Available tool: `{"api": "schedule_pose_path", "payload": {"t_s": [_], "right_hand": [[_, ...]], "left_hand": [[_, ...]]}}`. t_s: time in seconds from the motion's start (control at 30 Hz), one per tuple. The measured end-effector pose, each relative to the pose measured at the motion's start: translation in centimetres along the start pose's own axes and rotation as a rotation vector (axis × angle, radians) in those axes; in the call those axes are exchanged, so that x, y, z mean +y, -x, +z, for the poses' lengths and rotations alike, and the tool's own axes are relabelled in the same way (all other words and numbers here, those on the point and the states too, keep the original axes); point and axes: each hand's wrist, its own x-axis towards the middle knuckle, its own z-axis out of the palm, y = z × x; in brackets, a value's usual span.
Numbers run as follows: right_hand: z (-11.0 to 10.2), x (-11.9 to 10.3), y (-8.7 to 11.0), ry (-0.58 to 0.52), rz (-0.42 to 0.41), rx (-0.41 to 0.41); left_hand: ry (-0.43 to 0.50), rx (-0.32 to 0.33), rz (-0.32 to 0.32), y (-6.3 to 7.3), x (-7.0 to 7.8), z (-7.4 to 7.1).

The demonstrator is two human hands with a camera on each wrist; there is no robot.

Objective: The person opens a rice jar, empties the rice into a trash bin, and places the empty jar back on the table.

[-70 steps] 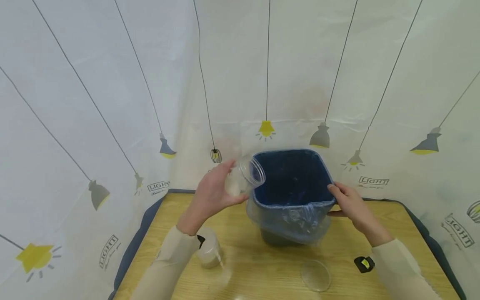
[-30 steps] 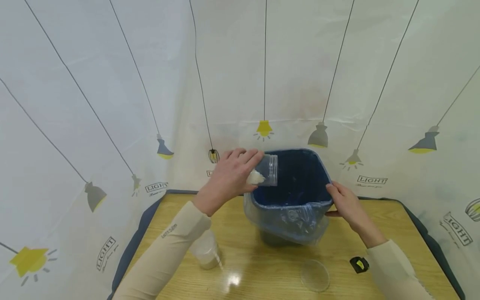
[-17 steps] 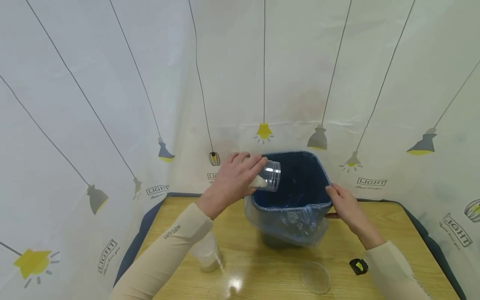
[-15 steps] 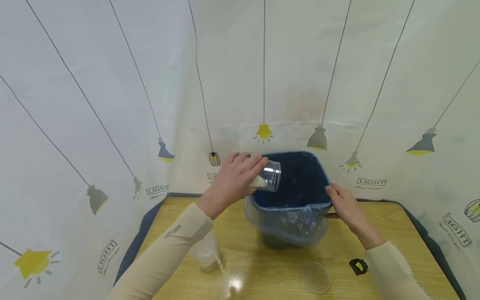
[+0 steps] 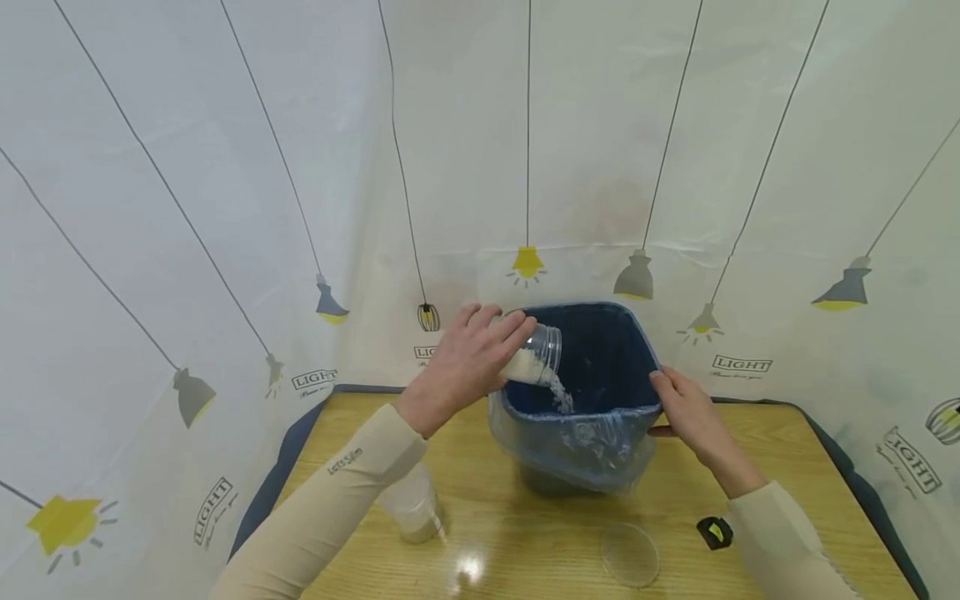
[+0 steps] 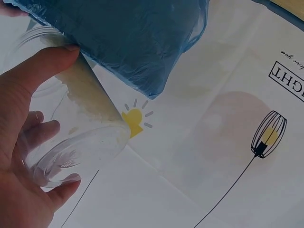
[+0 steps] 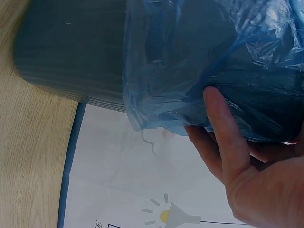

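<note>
In the head view my left hand (image 5: 461, 362) grips a clear plastic jar (image 5: 547, 343), tilted with its mouth over the bin. White grainy stuff (image 5: 561, 395) streams from the mouth into the bin, and more lies along the jar's lower side. The left wrist view shows thumb and fingers curled round the jar (image 6: 83, 137). My right hand (image 5: 693, 412) holds the right rim of the dark blue trash bin (image 5: 607, 354), thumb on top and fingers beneath. A thin blue bag (image 5: 592, 450) lines the bin and folds over its rim; the right wrist view shows fingers against this bag (image 7: 175, 71).
On the wooden table (image 5: 487, 467), a second clear jar (image 5: 415, 510) stands partly behind my left sleeve. A round clear disc (image 5: 630, 555) lies in front of the bin. Near my right sleeve is a small black object (image 5: 715, 532) with a yellow-green mark. A lamp-printed sheet (image 5: 465, 167) surrounds the table.
My left hand has carried the jar right and turned it over the bin. White stuff, earlier inside the jar, now pours out. My right hand stays on the rim.
</note>
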Motion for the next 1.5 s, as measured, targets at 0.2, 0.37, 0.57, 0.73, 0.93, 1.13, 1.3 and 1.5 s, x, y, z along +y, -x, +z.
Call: {"api": "schedule_pose_path", "payload": {"t_s": [0.2,0.37,0.57,0.73,0.93,1.13,1.3,1.5], "right_hand": [[-0.1,0.0,-0.1,0.004,-0.003,-0.005],[-0.1,0.0,-0.2,0.001,-0.005,0.000],[-0.1,0.1,-0.3,-0.003,-0.006,0.004],[-0.2,0.1,-0.3,-0.008,-0.004,-0.002],[-0.3,0.1,-0.1,0.011,0.003,-0.004],[-0.3,0.2,-0.2,0.019,0.000,-0.001],[-0.3,0.2,-0.3,0.009,0.005,-0.008],[-0.2,0.1,-0.2,0.003,0.013,-0.015]], "left_hand": [[0.010,-0.001,-0.006,0.0,-0.1,0.0],[0.024,-0.005,-0.013,0.2,-0.3,0.1],[0.025,-0.013,-0.040,0.7,-0.5,0.3],[0.029,0.005,-0.047,1.2,-0.5,0.4],[0.006,0.047,-0.009,1.7,-0.5,0.6],[-0.016,0.063,0.013,1.9,-0.5,0.8],[-0.019,0.054,0.027,1.9,-0.5,0.9],[-0.005,0.046,0.031,1.9,-0.3,0.9]]}}
